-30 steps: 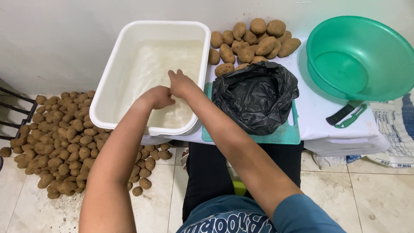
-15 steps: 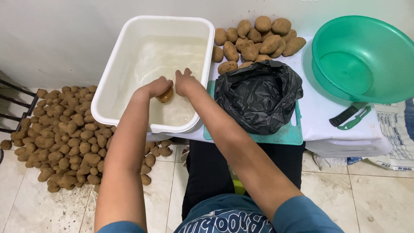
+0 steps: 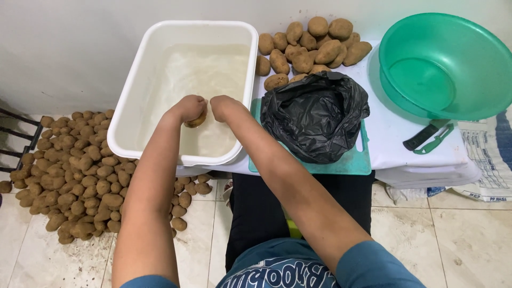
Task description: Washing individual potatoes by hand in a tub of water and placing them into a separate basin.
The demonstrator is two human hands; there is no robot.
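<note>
My left hand (image 3: 186,108) and my right hand (image 3: 224,105) meet over the near part of a white rectangular tub (image 3: 134,101) that holds cloudy water. Between them sits a brown potato (image 3: 196,121), gripped by the left hand, with the right hand's fingers closed against it. The potato is just above or at the water surface; I cannot tell which. Both forearms reach forward from the bottom of the view.
A heap of brown potatoes (image 3: 306,42) lies on the white table behind a black plastic bag (image 3: 316,114) on a teal cutting board (image 3: 346,164). A green basin (image 3: 445,66) and a peeler (image 3: 429,137) are at the right. Many potatoes (image 3: 69,170) cover the floor at the left.
Both hands have drawn slightly closer together over the tub's near part, and the potato now shows between them. The view has shifted a little.
</note>
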